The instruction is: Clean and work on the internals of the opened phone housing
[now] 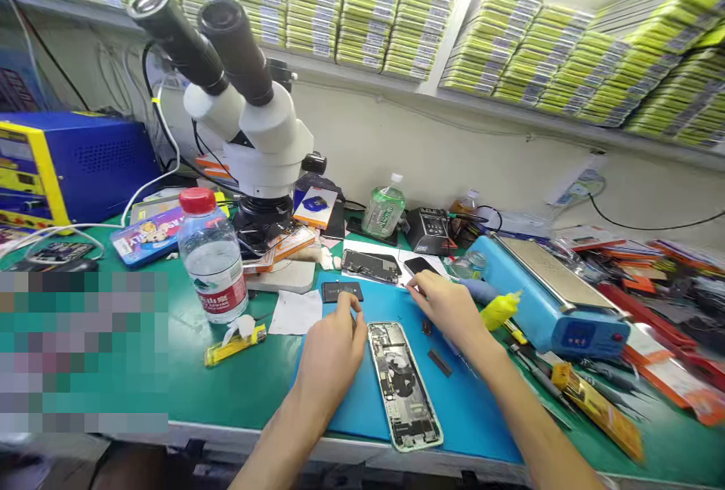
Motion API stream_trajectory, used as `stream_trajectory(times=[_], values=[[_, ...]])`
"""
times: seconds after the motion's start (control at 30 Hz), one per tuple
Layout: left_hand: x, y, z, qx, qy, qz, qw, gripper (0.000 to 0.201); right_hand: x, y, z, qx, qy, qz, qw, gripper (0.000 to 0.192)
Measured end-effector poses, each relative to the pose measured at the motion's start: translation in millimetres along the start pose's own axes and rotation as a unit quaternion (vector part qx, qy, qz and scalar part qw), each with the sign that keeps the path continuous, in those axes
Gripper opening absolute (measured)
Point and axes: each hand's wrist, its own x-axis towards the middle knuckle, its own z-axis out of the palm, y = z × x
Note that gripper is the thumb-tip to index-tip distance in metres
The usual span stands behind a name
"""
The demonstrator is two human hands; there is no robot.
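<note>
1. Opened phone chassis (pixel 404 384) lies between the hands on blue mat (pixel 481 414).
2. Left hand (pixel 331 354) loosely curled, touching its left edge; right hand (pixel 450 309) fingers bent, grip unclear.
3. Water bottle (pixel 211 256), lighter (pixel 235 345) left; blue heater (pixel 552 297) crowds right.
4. Table edge near wrists.

The opened phone (pixel 404 384) lies on the mat (pixel 470 407) before me. Left of the phone stands my water bottle (pixel 211 257); behind it the microscope (pixel 254 127); right, the heating plate (pixel 552 297).
</note>
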Motion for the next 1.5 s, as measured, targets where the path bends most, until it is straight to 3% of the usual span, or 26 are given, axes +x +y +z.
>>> stream_trajectory(times=[0.2, 0.43, 0.5, 0.6, 0.67, 0.77, 0.8, 0.97, 1.17, 1.37, 1.5], values=[[-3.2, 0.3, -1.0, 0.009, 0.003, 0.003, 1.000, 0.004, -7.0, 5.9, 4.7, 0.054, 0.022, 0.013, 0.998, 0.027], [-10.6, 4.1, -2.5, 0.022, 0.023, 0.014, 0.999, 0.008, -16.4, 28.4, 0.2, 0.102, 0.168, 0.172, 0.965, 0.030], [-13.1, 3.5, -3.3, 0.028, 0.053, 0.070, 0.996, 0.016, -16.2, 24.7, 4.0, 0.111, 0.171, 0.182, 0.962, 0.029], [-19.1, 2.8, -6.4, 0.039, 0.093, 0.187, 0.977, 0.043, -14.2, 14.8, 9.1, 0.117, 0.155, 0.184, 0.963, 0.027], [-25.9, 6.3, -8.6, 0.053, 0.101, 0.226, 0.967, 0.051, -13.2, 11.4, 9.4, 0.110, 0.145, 0.195, 0.964, 0.027], [-40.0, 21.7, -7.5, 0.084, 0.101, 0.276, 0.952, 0.029, -13.2, 14.1, 5.5, 0.092, 0.131, 0.227, 0.961, 0.028], [-44.9, 28.5, -5.0, 0.094, 0.081, 0.301, 0.946, 0.015, -13.3, 16.1, 3.9, 0.087, 0.125, 0.237, 0.959, 0.028], [-61.3, 48.2, 20.1, 0.159, -0.069, 0.389, 0.905, 0.038, -14.2, 19.3, -0.2, 0.088, 0.081, 0.236, 0.964, 0.028], [-61.6, 38.2, 36.4, 0.217, -0.100, 0.384, 0.892, 0.036, -14.6, 15.1, 0.5, 0.116, 0.073, 0.185, 0.973, 0.032], [-56.8, 39.6, 21.1, 0.228, -0.136, 0.398, 0.878, 0.033, -14.7, 15.0, -4.6, 0.123, 0.086, 0.221, 0.964, 0.032], [-64.1, 33.2, -4.2, 0.206, -0.146, 0.367, 0.895, 0.015, -14.3, 15.2, -7.1, 0.120, 0.095, 0.249, 0.956, 0.034]])
